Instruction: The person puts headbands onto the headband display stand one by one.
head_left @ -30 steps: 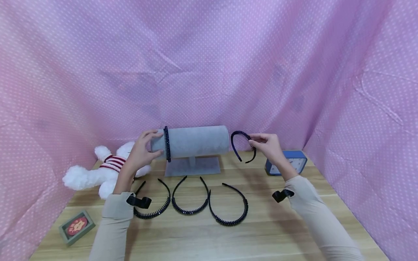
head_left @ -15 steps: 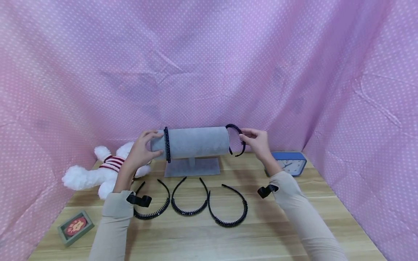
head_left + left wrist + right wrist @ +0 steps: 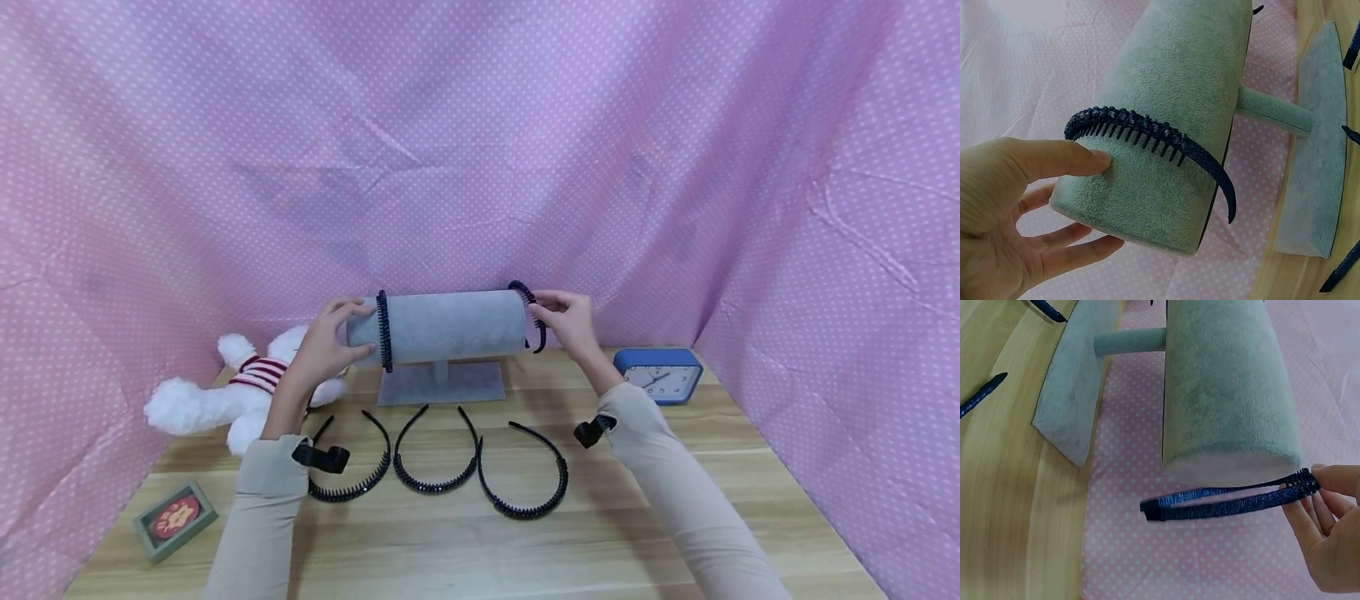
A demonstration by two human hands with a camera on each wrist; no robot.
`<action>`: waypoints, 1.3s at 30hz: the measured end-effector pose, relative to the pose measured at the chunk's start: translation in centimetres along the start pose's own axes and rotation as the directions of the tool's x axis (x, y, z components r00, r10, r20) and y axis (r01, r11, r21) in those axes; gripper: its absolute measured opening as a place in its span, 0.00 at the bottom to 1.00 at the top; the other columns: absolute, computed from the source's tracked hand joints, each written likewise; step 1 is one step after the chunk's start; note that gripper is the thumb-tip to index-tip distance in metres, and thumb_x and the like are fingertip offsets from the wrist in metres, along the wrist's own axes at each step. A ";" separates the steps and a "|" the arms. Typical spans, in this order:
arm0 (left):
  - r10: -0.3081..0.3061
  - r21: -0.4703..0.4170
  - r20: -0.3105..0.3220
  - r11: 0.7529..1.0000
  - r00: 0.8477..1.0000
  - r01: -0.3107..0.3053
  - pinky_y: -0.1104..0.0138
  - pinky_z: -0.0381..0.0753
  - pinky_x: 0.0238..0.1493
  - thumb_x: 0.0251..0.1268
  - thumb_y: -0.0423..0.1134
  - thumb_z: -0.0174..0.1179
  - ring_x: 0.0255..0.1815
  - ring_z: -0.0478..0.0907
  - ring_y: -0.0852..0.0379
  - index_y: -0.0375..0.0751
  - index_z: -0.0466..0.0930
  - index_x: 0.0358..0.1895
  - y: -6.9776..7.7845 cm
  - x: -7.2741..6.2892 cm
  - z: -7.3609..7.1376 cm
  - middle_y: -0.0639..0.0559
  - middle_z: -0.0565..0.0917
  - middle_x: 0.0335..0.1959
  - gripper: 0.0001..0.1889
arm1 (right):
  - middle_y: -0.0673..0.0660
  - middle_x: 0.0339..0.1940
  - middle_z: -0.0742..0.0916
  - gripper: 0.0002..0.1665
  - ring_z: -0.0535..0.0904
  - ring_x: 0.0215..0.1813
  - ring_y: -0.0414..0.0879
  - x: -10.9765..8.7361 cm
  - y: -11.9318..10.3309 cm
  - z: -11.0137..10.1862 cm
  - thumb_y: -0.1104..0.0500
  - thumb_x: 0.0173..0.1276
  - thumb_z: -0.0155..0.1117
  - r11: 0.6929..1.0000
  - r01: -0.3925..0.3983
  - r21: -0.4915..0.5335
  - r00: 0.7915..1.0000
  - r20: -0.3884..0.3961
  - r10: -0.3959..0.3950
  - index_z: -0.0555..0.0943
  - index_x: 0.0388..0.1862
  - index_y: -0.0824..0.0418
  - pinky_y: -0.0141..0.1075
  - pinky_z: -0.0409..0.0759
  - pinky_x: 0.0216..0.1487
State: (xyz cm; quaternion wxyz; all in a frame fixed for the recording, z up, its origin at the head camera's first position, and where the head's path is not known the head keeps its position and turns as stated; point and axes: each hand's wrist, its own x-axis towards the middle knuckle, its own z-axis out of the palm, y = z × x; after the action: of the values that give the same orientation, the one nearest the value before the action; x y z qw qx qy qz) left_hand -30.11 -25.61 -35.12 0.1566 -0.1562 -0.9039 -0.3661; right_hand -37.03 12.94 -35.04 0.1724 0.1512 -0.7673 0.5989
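Apparently the step in hand is fitting the held headband (image 3: 1229, 509) onto the padded roll (image 3: 453, 325): the right hand (image 3: 566, 319) has a narrow pinch grip on its toothed stretch, just beside the roll's end, though contact cannot be told. The left hand (image 3: 322, 339), its grip wider, clasps the opposite end beside a fitted headband (image 3: 384, 332), with 3 loose headbands (image 3: 529, 513) on the desk (image 3: 420, 554) nearer the person than both grips. Next likely calls for sliding the held headband inward while the left steadies.
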 end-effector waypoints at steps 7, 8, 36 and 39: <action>0.013 -0.006 -0.008 1.000 1.000 -0.013 0.37 0.62 0.74 0.60 0.26 0.70 0.75 0.60 0.32 0.32 0.75 0.67 -0.3 0.0 0.0 0.35 0.66 0.73 0.30 | 0.73 0.41 0.89 0.16 0.83 0.32 0.31 -0.1 -0.7 0.8 0.68 0.64 0.73 1.000 -0.002 -0.017 0.999 0.047 0.003 0.86 0.49 0.74 0.21 0.82 0.36; 0.014 -0.005 -0.008 1.000 1.000 -0.014 0.37 0.62 0.74 0.60 0.26 0.70 0.75 0.60 0.32 0.32 0.75 0.67 -0.3 0.0 0.0 0.35 0.66 0.73 0.30 | 0.72 0.42 0.89 0.16 0.83 0.32 0.31 -0.1 -0.8 0.8 0.67 0.64 0.73 1.000 -0.006 -0.027 0.998 0.056 0.007 0.86 0.50 0.74 0.21 0.82 0.37; -0.006 -0.014 -0.008 1.000 1.000 0.006 0.38 0.61 0.75 0.60 0.26 0.70 0.76 0.60 0.33 0.32 0.75 0.67 -0.3 0.0 0.0 0.35 0.66 0.73 0.29 | 0.68 0.47 0.87 0.25 0.84 0.41 0.39 0.9 -1.4 -0.8 0.65 0.67 0.72 0.991 -0.060 -0.123 0.942 0.321 0.097 0.80 0.61 0.70 0.37 0.88 0.48; 0.000 -0.020 -0.010 1.000 1.000 0.000 0.38 0.62 0.75 0.60 0.26 0.70 0.76 0.60 0.33 0.32 0.75 0.67 -0.3 0.0 0.1 0.35 0.67 0.73 0.29 | 0.68 0.55 0.86 0.29 0.85 0.50 0.46 1.6 -0.9 -1.5 0.63 0.67 0.72 0.988 -0.099 -0.115 0.912 0.387 0.137 0.78 0.66 0.65 0.34 0.85 0.53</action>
State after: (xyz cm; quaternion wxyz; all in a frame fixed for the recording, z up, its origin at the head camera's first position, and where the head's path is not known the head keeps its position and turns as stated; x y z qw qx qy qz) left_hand -30.26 -25.76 -35.37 0.1596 -0.1559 -0.8994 -0.3758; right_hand -37.89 14.09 -33.20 -0.0151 0.2136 -0.8210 0.5292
